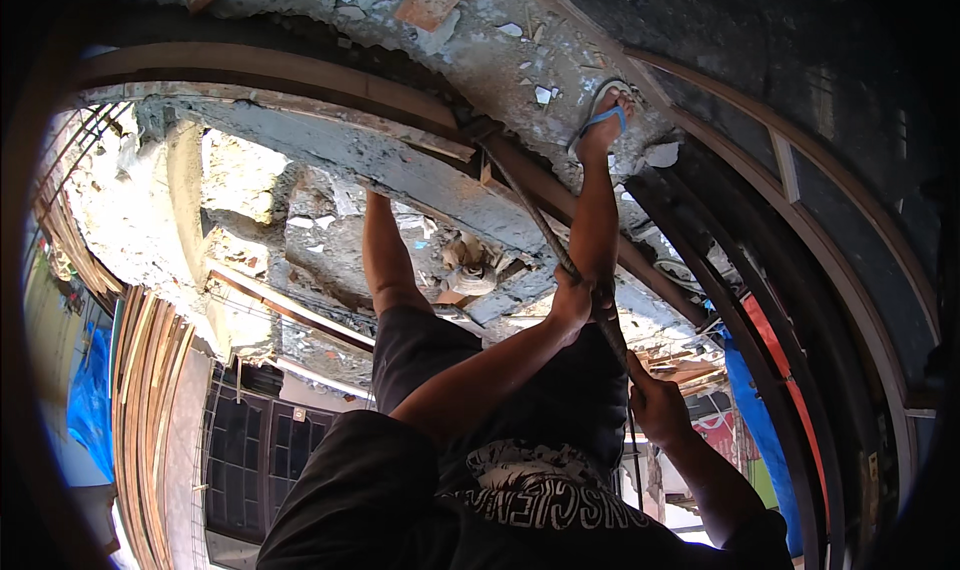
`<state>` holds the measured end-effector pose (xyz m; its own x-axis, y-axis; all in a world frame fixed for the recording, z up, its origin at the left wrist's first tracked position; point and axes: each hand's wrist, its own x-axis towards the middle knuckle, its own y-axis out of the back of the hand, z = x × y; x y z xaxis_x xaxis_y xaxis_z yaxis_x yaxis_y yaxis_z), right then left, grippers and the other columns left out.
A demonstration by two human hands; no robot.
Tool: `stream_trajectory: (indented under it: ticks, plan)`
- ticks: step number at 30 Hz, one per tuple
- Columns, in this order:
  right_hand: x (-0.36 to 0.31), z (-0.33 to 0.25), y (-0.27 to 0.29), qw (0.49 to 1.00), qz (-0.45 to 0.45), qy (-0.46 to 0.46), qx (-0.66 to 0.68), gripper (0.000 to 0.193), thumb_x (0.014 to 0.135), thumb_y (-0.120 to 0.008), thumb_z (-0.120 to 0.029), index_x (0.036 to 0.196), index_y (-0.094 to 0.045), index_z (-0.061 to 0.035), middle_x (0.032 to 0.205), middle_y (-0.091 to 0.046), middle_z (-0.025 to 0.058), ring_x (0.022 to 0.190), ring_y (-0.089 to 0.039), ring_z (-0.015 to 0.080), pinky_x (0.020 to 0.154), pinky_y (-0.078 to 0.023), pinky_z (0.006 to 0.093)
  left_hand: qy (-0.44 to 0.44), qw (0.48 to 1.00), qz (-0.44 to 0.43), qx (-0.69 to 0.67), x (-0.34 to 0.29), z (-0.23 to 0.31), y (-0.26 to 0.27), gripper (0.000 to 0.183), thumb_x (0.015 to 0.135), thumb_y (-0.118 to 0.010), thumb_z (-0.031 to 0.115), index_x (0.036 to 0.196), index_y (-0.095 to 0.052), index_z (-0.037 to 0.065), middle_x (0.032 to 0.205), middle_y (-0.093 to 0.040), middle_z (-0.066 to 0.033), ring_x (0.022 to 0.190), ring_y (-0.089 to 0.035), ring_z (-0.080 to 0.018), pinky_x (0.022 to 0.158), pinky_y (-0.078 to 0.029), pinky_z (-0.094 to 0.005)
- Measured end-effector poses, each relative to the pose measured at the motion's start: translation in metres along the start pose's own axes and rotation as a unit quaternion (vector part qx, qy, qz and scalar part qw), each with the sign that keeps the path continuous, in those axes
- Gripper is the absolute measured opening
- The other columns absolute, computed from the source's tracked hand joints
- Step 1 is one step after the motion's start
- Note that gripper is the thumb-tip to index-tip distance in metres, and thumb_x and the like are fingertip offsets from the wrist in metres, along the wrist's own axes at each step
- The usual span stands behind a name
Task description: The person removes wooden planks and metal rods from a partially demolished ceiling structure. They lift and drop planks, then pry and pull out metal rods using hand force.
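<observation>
A thick, dark rope [530, 205] with a ribbed surface runs slantwise between my legs, from the dark brown wooden beam [545, 175] down toward my body. My left hand [573, 298] is closed round it near my right knee. Lower down and further right, my right hand [658, 406] grips the same rope, its fingers partly hidden. Between the two hands the rope looks taut. Below the right hand a thin dark length hangs down beside my shirt. At its far end the rope meets the beam; how it is fastened there I cannot tell.
My right foot [606, 118], in a blue-strapped sandal, stands on rubble-strewn concrete. A long grey concrete-coated beam [350, 150] crosses by my left leg. Dark timbers [720, 270] and a framed panel [800, 160] lean at right. Wooden strips [145, 400] and a blue tarp [92, 405] are at left.
</observation>
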<state>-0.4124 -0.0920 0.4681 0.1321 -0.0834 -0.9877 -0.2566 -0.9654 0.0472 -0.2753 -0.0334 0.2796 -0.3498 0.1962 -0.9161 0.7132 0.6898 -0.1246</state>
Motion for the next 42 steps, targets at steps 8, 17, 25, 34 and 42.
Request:
stream_trajectory:
  ticks: [8,17,25,34,42]
  plan:
    - [-0.004,0.021,-0.035,0.999,0.004,0.008,0.034,0.065,0.086,-0.058,-0.005,0.148,-0.040,-0.0102,0.061,-0.057,0.0239,0.058,-0.064,0.0380,0.057,-0.049,0.0454,-0.011,1.000,0.000,0.010,0.015,-0.023,0.013,0.044,0.096,-0.043,0.003,0.124,-0.011,0.014,0.095,-0.047,-0.0170,0.063,-0.060,-0.0249,0.053,-0.061,-0.0430]
    - [0.009,-0.012,0.035,0.999,-0.031,-0.019,0.030,0.063,0.085,-0.058,-0.008,0.147,-0.042,-0.0123,0.065,-0.061,0.0247,0.063,-0.065,0.0411,0.062,-0.051,0.0496,-0.027,0.998,-0.043,-0.038,0.003,0.007,0.001,0.023,0.096,-0.042,0.006,0.109,-0.023,0.012,0.084,-0.052,-0.0148,0.060,-0.061,-0.0256,0.054,-0.060,-0.0449]
    - [0.025,-0.044,0.089,0.996,-0.077,-0.041,-0.012,0.063,0.082,-0.056,-0.002,0.144,-0.046,-0.0086,0.067,-0.059,0.0253,0.059,-0.065,0.0356,0.060,-0.049,0.0438,-0.057,0.997,0.030,-0.047,0.001,0.034,-0.036,0.025,0.098,-0.047,0.012,0.107,-0.024,0.009,0.086,-0.050,-0.0144,0.059,-0.060,-0.0240,0.053,-0.061,-0.0417]
    - [0.030,-0.070,0.131,0.996,-0.087,-0.024,-0.014,0.059,0.085,-0.056,-0.002,0.143,-0.047,-0.0062,0.070,-0.062,0.0223,0.062,-0.065,0.0320,0.062,-0.050,0.0446,-0.046,0.999,0.016,-0.021,0.002,0.057,-0.040,0.022,0.099,-0.046,0.016,0.109,-0.036,0.000,0.087,-0.052,-0.0147,0.070,-0.064,-0.0227,0.057,-0.062,-0.0402]
    - [0.022,-0.043,0.074,0.991,-0.045,-0.063,-0.107,0.059,0.088,-0.058,-0.011,0.145,-0.046,-0.0219,0.065,-0.061,0.0217,0.064,-0.066,0.0385,0.062,-0.052,0.0500,-0.459,0.522,0.228,0.682,0.018,0.179,0.092,0.047,0.086,-0.065,0.035,0.117,-0.055,0.000,0.115,-0.058,-0.0199,0.110,-0.054,-0.0374,0.105,-0.037,-0.0502]
